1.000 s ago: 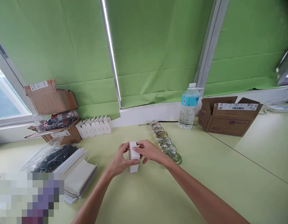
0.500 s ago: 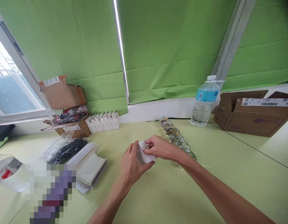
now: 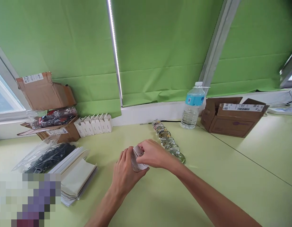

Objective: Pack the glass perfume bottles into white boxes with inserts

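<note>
- Far left, a beat-up cardboard box [image 3: 44, 94] sits tilted on a clear plastic bundle [image 3: 57, 116], which rests on a lower cardboard box [image 3: 69, 132].
- In front of that there's a clear plastic bag [image 3: 51, 159] with something black in it. Blurred-out blocks cover whatever's below, so no clue there.
- Just beside the bag is a messy stack of flat white card [image 3: 77, 178].
- Row of little white cartons [image 3: 95, 124] standing side by side, right up against the lower box.
- Left hand [image 3: 125, 170] is wrapped around a small white box [image 3: 135, 161], thumb along the near edge. The box is tilted, over the middle of the pale green table [image 3: 146, 201], between both hands.
- Right hand [image 3: 154, 154] has its fingers curled in at the box's right side; can't tell if they're actually pinching it.
- Past that, a line of clear, shiny round coils [image 3: 169, 142], overlapping.
- Then a big water bottle [image 3: 192, 107], upright, blue label.
- Right of it, an open brown box [image 3: 231, 123], flaps up.
</note>
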The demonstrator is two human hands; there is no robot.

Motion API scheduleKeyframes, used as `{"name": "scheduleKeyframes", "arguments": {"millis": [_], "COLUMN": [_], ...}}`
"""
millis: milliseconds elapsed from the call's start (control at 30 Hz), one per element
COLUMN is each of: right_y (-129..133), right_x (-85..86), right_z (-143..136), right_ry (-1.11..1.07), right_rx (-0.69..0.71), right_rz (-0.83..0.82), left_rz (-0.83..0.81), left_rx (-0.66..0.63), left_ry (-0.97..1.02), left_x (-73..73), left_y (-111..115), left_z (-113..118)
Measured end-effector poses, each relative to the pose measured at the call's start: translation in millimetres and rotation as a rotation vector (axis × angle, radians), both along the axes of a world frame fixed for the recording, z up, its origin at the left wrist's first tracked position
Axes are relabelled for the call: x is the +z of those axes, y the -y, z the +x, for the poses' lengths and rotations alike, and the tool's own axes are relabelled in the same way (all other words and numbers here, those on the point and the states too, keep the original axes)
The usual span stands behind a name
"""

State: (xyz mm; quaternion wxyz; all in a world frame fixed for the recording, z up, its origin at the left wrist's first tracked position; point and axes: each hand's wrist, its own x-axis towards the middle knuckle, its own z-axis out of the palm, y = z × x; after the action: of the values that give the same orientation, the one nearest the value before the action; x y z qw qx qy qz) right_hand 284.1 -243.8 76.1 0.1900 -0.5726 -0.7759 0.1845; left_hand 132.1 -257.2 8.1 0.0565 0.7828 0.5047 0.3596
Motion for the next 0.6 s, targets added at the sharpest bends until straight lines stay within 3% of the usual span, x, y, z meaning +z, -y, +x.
{"name": "scheduleKeyframes", "arguments": {"millis": [167, 367, 500, 600], "right_y": [-1.2, -25.8, -28.5, -17.1], "right_x": [2.8, 1.2, -5.7, -4.0], "right_z": [3.9, 21.0, 24.0, 15.0], "right_ry": [-0.11, -0.254, -0.068, 0.075], "right_rx": [0.034, 0.033, -0.048, 0.078], "right_rz": [-0.041, -0.065, 0.152, 0.379], "left_rz": [-0.023, -0.163, -0.255, -0.27], "left_rx": [0.0, 0.026, 0.003, 0.032], "left_ry": [0.011, 0.146, 0.241, 0.283], "left_x": [0.1, -0.3, 0.2, -2.3], "left_y": [-1.3, -6.7, -7.8, -9.0], "left_z": [-4.0, -10.1, -9.8, -9.6]}}
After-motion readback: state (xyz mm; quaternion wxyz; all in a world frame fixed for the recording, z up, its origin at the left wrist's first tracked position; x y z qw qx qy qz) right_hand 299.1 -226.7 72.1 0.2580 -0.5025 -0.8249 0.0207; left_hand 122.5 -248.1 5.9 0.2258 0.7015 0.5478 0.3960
